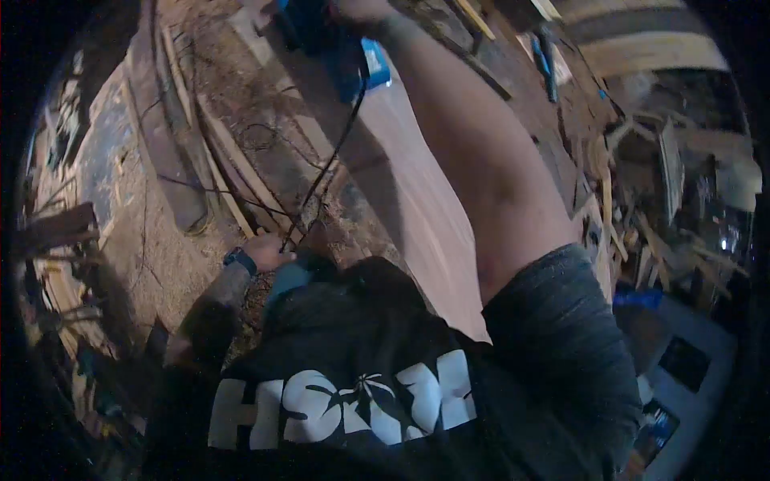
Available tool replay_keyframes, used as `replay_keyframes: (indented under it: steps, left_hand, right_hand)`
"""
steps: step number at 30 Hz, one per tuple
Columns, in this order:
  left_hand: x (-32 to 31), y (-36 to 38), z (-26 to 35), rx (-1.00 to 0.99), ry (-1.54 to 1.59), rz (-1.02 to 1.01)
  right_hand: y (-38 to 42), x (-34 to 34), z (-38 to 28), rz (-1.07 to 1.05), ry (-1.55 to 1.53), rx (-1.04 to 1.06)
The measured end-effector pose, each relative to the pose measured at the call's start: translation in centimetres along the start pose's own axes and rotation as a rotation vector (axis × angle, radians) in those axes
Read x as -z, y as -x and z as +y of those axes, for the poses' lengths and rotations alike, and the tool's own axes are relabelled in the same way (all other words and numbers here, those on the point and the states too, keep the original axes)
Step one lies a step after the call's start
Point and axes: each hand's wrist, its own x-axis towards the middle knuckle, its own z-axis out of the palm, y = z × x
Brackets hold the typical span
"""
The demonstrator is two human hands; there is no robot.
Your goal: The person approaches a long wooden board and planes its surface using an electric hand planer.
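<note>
A pale wooden board (417,204) runs lengthwise from my body toward the top of the view. On its far part rests a blue corded power tool that looks like an electric planer (349,68), cut off by the top edge. My right hand (361,10) is closed on top of it with the arm stretched out; the fingers are partly out of view. A black power cord (327,164) loops from the planer back toward me. My left hand (269,252), with a watch on the wrist, is low at the left, its fingers closed around the cord.
Sawdust and shavings (128,248) cover the ground at left, with long timber pieces (172,176) lying there. Scrap wood (650,248) is heaped at right. A blue-and-black tool (547,68) lies at upper right, and a grey surface (702,361) stands at lower right.
</note>
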Motion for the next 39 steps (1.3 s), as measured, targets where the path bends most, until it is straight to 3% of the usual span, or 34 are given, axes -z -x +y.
replay_keyframes:
  steps: [1,3,6,8,10,12,13,15,17,18,19,21,23,28,30,33,35,37,39]
  left_hand:
    - [-0.8,-0.4,0.3,-0.010,-0.053,-0.006]
    - [-3.8,-1.7,-0.9,-0.022,-0.154,-0.002]
    - [-13.4,-9.0,-8.6,-0.294,-0.023,0.052]
    - [-10.3,-7.7,-2.5,-0.252,-0.187,0.094]
    - [-7.8,-8.3,3.3,-0.206,-0.322,-0.014]
    - [-6.4,-10.5,6.8,-0.163,-0.431,-0.277]
    - [-6.4,-10.6,9.1,-0.214,-0.486,-0.318]
    - [-6.5,-10.6,12.7,-0.320,-0.590,-0.399]
    - [-12.0,-14.4,11.6,-0.409,-0.514,-0.431]
    - [-14.3,-15.7,11.2,-0.454,-0.473,-0.450]
    - [-12.0,-13.9,14.2,-0.406,-0.548,-0.603]
    - [-5.3,-8.3,20.8,-0.431,-0.456,-0.516]
    - [-4.0,-7.2,22.0,-0.416,-0.458,-0.480]
    - [-7.2,-9.0,17.1,-0.249,-0.590,-0.465]
    - [-11.8,-12.6,10.8,-0.291,-0.447,-0.438]
    - [-14.2,-14.4,6.6,-0.313,-0.333,-0.420]
    - [-13.1,-13.4,7.3,-0.311,-0.378,-0.409]
    - [-8.4,-10.0,11.7,-0.307,-0.509,-0.383]
    - [-8.9,-10.5,10.8,-0.317,-0.566,-0.371]
  right_hand:
    - [4.3,1.3,-1.7,0.025,-0.182,-0.022]
    - [17.1,12.8,-13.8,0.004,-0.578,-0.459]
    - [32.9,20.4,-20.6,-0.299,-0.793,-0.774]
    - [43.5,22.1,-24.1,-0.192,-0.687,-0.757]
    - [53.1,24.1,-27.7,-0.133,-0.679,-0.788]
    - [61.8,25.5,-31.2,-0.144,-0.782,-0.912]
    - [65.3,26.5,-33.3,-0.124,-0.878,-1.015]
    - [72.8,26.7,-35.6,-0.116,-0.824,-0.952]
    - [77.1,27.6,-37.9,-0.111,-0.848,-1.003]
    - [78.4,27.9,-38.7,-0.109,-0.861,-1.033]
    - [77.9,28.1,-39.2,-0.091,-0.822,-1.041]
    - [80.9,27.2,-39.1,-0.120,-0.797,-1.057]
    - [81.6,27.3,-38.6,-0.219,-0.763,-1.035]
    - [79.6,27.6,-37.3,-0.238,-0.770,-1.010]
    - [77.8,27.6,-36.8,-0.213,-0.811,-0.991]
    - [75.5,26.8,-36.5,-0.140,-0.809,-0.941]
    - [76.1,25.2,-36.5,-0.054,-0.742,-0.886]
    - [73.5,25.9,-36.3,-0.114,-0.818,-0.946]
    - [72.5,26.1,-36.0,-0.168,-0.850,-0.967]
